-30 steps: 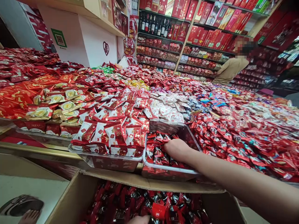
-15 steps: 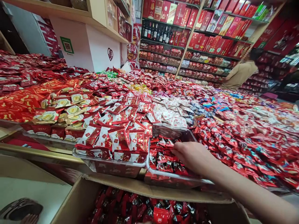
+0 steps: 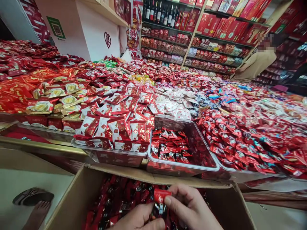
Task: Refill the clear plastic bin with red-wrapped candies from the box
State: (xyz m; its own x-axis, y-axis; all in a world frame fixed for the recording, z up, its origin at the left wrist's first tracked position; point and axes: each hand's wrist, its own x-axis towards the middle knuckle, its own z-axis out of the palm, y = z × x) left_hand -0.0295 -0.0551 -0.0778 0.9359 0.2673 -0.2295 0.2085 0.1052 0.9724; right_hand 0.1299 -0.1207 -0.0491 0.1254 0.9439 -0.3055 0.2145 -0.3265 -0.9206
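Note:
Over the open cardboard box [image 3: 68, 195], my right hand [image 3: 188, 206] pinches a small red and black wrapped candy [image 3: 162, 195] between thumb and fingers. My left hand [image 3: 141, 218] is closed at the candy's lower left side, partly cut off by the bottom edge. Many similar wrapped candies [image 3: 120, 195] fill the box beneath both hands. Just beyond it stands a clear plastic tray [image 3: 183, 167]; red and black candies [image 3: 170, 147] lie in its left part, and its right part shows bare plastic.
A neighbouring tray [image 3: 115, 156] is heaped with red and white packets. Piles of wrapped sweets [image 3: 240, 140] spread across the display. Shelves [image 3: 189, 48] hold bottles and red boxes at the back, where a person [image 3: 257, 62] stands. A foot and slipper [image 3: 35, 198] show at lower left.
My right hand has left the clear tray and come down to the candy over the box. My left hand has risen into view. The camera has tilted downward.

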